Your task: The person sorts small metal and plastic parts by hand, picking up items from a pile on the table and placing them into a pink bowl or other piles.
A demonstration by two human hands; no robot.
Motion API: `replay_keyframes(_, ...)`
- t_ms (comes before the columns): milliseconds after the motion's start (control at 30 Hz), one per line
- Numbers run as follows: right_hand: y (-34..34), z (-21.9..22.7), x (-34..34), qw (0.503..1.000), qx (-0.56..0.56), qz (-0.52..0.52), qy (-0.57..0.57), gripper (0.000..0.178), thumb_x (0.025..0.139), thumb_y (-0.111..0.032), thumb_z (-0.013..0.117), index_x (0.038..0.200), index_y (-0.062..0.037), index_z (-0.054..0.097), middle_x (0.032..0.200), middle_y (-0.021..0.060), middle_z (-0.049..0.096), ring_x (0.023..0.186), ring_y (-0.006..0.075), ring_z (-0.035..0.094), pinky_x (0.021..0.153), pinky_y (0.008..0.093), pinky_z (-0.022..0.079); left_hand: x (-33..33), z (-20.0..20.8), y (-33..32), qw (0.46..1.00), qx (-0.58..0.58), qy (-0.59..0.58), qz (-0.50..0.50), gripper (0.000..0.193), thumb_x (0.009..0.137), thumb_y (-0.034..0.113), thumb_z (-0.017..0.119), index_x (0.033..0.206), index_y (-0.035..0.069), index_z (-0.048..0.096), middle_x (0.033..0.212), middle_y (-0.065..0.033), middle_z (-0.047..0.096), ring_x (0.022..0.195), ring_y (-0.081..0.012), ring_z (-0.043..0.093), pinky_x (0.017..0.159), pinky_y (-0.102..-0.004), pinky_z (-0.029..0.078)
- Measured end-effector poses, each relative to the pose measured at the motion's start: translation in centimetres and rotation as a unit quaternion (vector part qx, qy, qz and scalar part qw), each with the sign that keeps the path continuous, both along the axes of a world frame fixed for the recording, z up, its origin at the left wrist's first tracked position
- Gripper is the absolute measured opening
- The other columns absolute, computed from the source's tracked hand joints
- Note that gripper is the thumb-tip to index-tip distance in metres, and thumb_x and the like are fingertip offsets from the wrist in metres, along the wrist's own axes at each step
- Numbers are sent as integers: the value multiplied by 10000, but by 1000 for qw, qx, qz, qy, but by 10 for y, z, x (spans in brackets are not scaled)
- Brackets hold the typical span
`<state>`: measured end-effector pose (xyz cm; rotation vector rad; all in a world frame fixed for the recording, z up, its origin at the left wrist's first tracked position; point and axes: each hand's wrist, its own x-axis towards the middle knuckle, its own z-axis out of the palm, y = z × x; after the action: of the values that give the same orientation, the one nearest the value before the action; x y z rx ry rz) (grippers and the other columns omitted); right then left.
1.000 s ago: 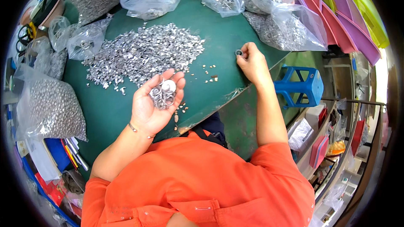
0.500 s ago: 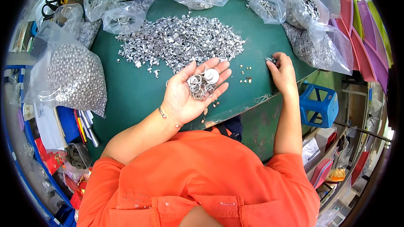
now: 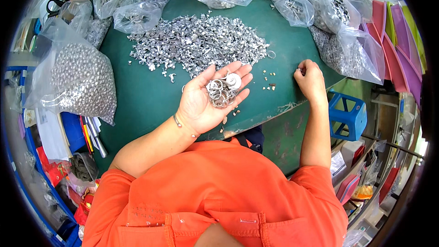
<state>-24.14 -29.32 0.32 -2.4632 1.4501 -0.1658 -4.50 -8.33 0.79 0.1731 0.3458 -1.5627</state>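
Observation:
My left hand (image 3: 203, 98) is held palm up over the near part of the table, fingers stretched out. On its palm lies a bunch of silver metal rings (image 3: 222, 95), with a round white piece (image 3: 233, 81) among them by the fingers. Farther right, my right hand (image 3: 311, 80) is closed at the table's right side, thumb against curled fingers. A small dark bit shows at its fingertips, too little to name. Beyond my left hand spreads a wide heap of small silver metal pieces (image 3: 201, 41). A single thin ring (image 3: 271, 54) lies at the heap's right edge.
On the green table (image 3: 137, 110), a clear bag of silver beads (image 3: 84, 80) stands left. More bags of metal parts (image 3: 345, 55) line the far and right sides. Tan crumbs (image 3: 270, 86) lie between my hands. A blue stool (image 3: 347, 115) stands at right, below the table.
A thin ring now lies at the heap's right edge. My right hand's fingers have curled in, covering the grey metal pieces seen at its fingertips before. My left hand stays nearly still.

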Motion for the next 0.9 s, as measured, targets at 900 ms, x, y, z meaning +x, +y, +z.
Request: replay_keyframes(900, 91, 32, 50, 897, 255, 154, -326, 119, 724, -5, 649, 838, -30, 630, 834, 26, 588, 670, 72, 555, 592, 218, 469, -4, -11, -3, 998, 55, -37, -12, 468, 981, 321, 336, 1307, 1, 438, 1317, -151, 493, 1208, -265, 481, 999, -401, 404)
